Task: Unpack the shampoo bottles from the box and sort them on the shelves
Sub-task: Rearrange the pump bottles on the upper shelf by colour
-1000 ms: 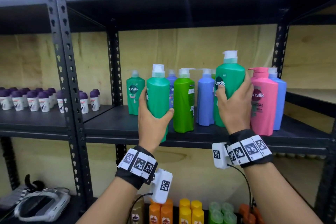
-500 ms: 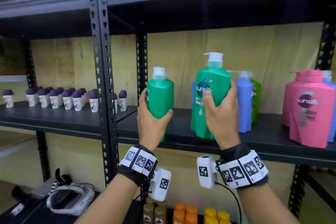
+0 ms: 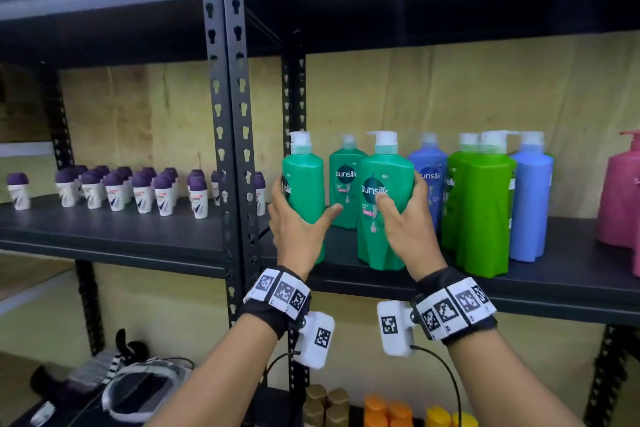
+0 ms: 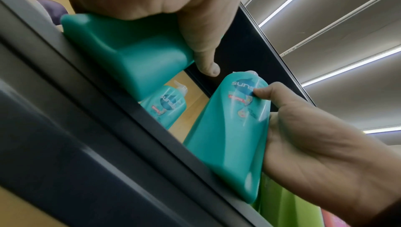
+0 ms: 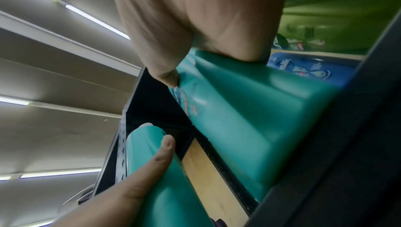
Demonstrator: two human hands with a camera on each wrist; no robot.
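Note:
Each hand holds a teal-green Sunsilk pump bottle at the front of the black shelf (image 3: 554, 284). My left hand (image 3: 298, 222) grips the left bottle (image 3: 304, 180), turned sideways, its base at the shelf edge (image 4: 139, 59). My right hand (image 3: 408, 222) grips the right bottle (image 3: 384, 198), label facing me, its base on the shelf (image 5: 249, 128). A third teal-green bottle (image 3: 346, 180) stands behind, between the two. In the left wrist view the right-hand bottle (image 4: 236, 136) and the right hand (image 4: 308, 141) also show.
Right of the held bottles stand blue (image 3: 429, 177) and lime-green bottles (image 3: 481, 208), another blue one (image 3: 531, 204) and a pink one (image 3: 620, 198). Small purple-capped roll-ons (image 3: 138, 191) fill the left shelf. A black upright post (image 3: 228, 114) stands just left of my left hand.
Both bottles have come down onto the shelf front, in front of the third teal-green bottle and left of the blue and lime-green ones. The head view has shifted.

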